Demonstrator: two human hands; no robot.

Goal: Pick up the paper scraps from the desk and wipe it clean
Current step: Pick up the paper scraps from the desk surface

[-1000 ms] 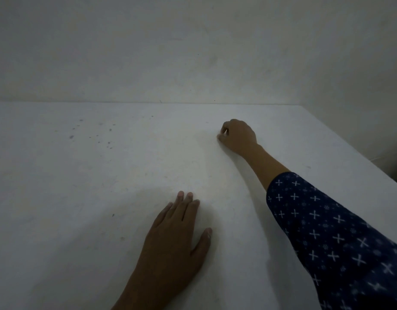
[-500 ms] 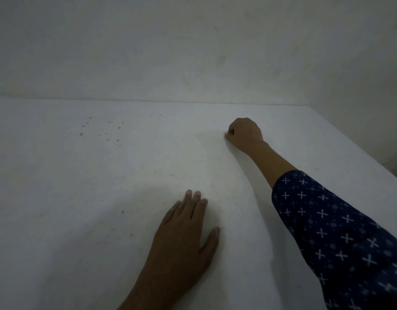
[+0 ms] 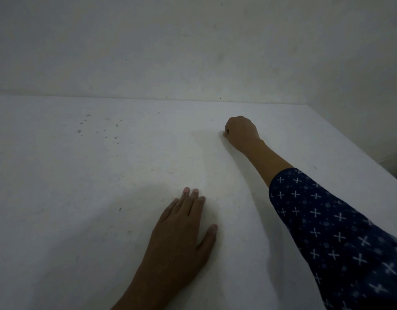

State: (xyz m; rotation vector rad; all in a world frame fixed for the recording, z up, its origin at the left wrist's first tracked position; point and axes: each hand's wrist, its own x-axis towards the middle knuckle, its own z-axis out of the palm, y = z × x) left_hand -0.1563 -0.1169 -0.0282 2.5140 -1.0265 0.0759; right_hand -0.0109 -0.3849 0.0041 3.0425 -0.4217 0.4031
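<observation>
Two bare hands on a white desk, gathering paper scraps.
Left hand lies flat near the front edge, fingers straight, bracing. Towards the rear edge, the right hand is curled, apparently pinching a pale paper scrap; better to pinch firmly and lift straight. Dark specks lie far left.

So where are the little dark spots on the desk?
In the head view the small dark specks lie at the far left of the white desk, near the wall, well left of the curled right hand.

No lettering seems legible anywhere on the dim desk or sleeve.
</observation>
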